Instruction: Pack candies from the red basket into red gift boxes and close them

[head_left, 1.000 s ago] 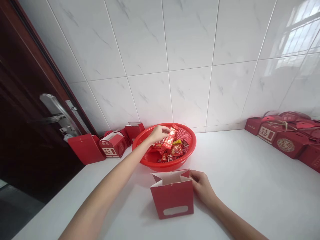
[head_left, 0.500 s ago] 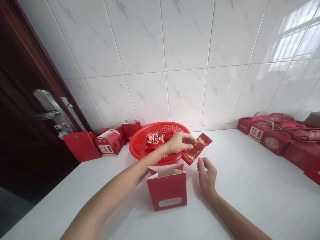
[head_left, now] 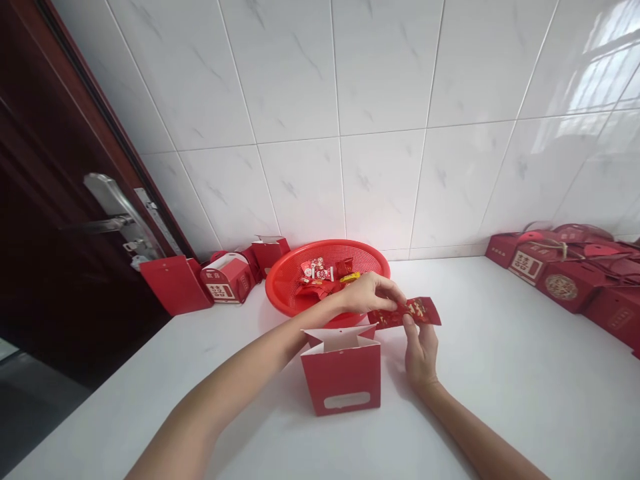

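Both of my hands grip a red candy packet (head_left: 419, 308) with gold print, held just above the table, right of the basket. My left hand (head_left: 370, 293) pinches its left part from above. My right hand (head_left: 421, 350) has its thumb on the packet's front, with the fingers behind. Below my left forearm a red paper gift box (head_left: 343, 377) stands upright, its top open and a small window low on its front. Behind it sits a red plastic basket (head_left: 280, 283) containing several wrapped sweets (head_left: 320, 272), partly covered by my left hand.
Red gift boxes (head_left: 227, 277) and a red card bag (head_left: 175, 287) stand at the left, near a dark door (head_left: 60, 253) with a metal handle. More red boxes (head_left: 560, 283) line the right side. A tiled wall (head_left: 375, 187) rises behind the white table (head_left: 480, 380).
My right hand has come up and taken hold of the packet, which my left hand held alone before. The packet has turned from slanting to nearly level. The view has shifted slightly.
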Available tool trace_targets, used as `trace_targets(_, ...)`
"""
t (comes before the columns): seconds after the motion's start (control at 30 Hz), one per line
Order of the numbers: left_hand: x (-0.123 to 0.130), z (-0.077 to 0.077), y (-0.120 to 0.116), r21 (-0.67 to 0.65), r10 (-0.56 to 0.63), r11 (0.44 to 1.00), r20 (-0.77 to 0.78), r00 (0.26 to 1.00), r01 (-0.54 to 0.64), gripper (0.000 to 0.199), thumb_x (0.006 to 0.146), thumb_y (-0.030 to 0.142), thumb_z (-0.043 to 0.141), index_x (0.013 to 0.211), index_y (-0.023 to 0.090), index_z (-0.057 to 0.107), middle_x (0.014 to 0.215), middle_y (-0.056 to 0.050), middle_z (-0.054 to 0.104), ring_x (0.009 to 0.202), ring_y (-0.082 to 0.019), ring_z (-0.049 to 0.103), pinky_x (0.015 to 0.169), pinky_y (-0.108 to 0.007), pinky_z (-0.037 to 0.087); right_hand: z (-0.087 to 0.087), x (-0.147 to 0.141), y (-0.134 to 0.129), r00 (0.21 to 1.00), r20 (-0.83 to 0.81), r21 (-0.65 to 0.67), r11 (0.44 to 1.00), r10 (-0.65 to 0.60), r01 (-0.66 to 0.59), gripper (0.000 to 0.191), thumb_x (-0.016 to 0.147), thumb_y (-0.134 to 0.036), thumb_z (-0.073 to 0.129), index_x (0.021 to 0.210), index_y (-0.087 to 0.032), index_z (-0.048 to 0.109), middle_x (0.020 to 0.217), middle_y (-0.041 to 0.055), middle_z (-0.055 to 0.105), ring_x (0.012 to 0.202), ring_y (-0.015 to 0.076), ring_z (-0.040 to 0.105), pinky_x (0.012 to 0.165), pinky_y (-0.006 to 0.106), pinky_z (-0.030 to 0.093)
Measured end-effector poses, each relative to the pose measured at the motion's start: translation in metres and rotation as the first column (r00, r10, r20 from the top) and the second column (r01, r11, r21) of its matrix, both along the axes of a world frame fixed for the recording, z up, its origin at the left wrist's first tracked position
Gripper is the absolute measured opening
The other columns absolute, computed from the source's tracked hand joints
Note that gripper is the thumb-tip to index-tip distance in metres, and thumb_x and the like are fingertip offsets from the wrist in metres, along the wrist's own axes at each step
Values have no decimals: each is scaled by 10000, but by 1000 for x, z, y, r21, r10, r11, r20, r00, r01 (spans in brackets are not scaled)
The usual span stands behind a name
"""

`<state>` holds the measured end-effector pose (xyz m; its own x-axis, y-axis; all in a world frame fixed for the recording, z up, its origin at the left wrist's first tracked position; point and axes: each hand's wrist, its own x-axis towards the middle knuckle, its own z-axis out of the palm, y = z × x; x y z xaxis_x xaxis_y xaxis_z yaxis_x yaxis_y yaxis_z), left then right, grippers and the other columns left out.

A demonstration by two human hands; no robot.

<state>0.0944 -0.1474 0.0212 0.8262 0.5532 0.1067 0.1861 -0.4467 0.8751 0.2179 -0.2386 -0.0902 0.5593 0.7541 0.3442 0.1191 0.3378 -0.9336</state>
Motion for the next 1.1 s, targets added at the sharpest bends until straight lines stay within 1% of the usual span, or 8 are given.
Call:
trace_targets(0.13, -3, 0, 10, 65, 0, 998, -2, 1000, 0, 162, 807, 151, 724, 953, 155, 796, 974, -72, 791, 938, -193, 723, 838, -290, 565, -2, -2, -1, 999, -27, -59, 998, 35, -37, 532, 833, -700, 559, 914, -186, 670, 901, 104, 731, 871, 293, 642, 778, 416, 497)
trace_targets(0.3, -25, 7, 50, 143, 197, 970, 17, 980, -197, 206, 849, 226, 680, 1009, 128, 766, 1075, -109, 778, 1013, -213, 713, 923, -334, 552, -6, -1, -2, 995, -42, -148, 984, 91, -96, 554, 791, -743, 596, 712, -195, 614, 657, 39, 610, 644, 215, 545, 625, 354, 449)
trace_targets(0.47, -59, 8, 85, 251, 341, 923, -178, 923, -292, 239, 841, 254, 645, 1004, 124, 763, 1051, -116, 782, 988, -242, 716, 867, -337, 552, -4, 0, -1, 988, -52, -187, 970, 148, -156, 564, 778, -747, 609, 618, -211, 531, 590, 8, 533, 579, 178, 474, 547, 313, 385)
trace_targets(0.57, -67, 5, 88, 312, 318, 927, -349, 882, -210, 315, 811, 339, 711, 1062, 158, 769, 1102, -100, 776, 1036, -260, 706, 888, -323, 533, -2, -1, -2, 981, -52, -198, 961, 187, -194, 563, 767, -747, 625, 624, -213, 521, 581, 0, 530, 566, 173, 465, 539, 306, 377)
trace_targets(0.77, -49, -4, 68, 381, 185, 919, -634, 751, 96, 765, 640, 462, 853, 1350, 253, 656, 1429, -127, 601, 1278, -358, 573, 1011, -387, 483, -6, -1, -2, 960, -72, -222, 934, 269, -279, 551, 793, -740, 627, 703, -198, 584, 639, 30, 616, 594, 194, 513, 553, 311, 410)
trace_targets(0.9, -40, -8, 62, 442, 198, 873, -707, 679, 205, 582, 735, 370, 788, 1299, 274, 682, 1462, -130, 547, 1259, -359, 574, 1017, -426, 478, -12, 0, 0, 934, -125, -225, 907, 334, -355, 534, 823, -710, 641, 820, -177, 663, 754, 71, 705, 672, 230, 595, 593, 316, 454)
trace_targets(1.0, -44, -6, 71, 522, 303, 831, -714, 631, 192, 366, 769, 264, 746, 1130, 204, 747, 1348, -168, 606, 1225, -388, 581, 1039, -489, 450, -14, 1, 0, 903, -165, -226, 876, 398, -427, 497, 865, -663, 637, 899, -170, 689, 871, 92, 740, 765, 255, 639, 657, 328, 496)
trace_targets(1.1, -55, -1, 89, 586, 402, 798, -693, 599, 142, 283, 736, 108, 694, 1001, 176, 764, 1224, -175, 658, 1179, -386, 602, 1028, -499, 445, -15, 1, -1, 910, -153, -237, 880, 385, -412, 502, 862, -659, 645, 850, -160, 690, 796, 80, 720, 699, 232, 605, 606, 311, 473)
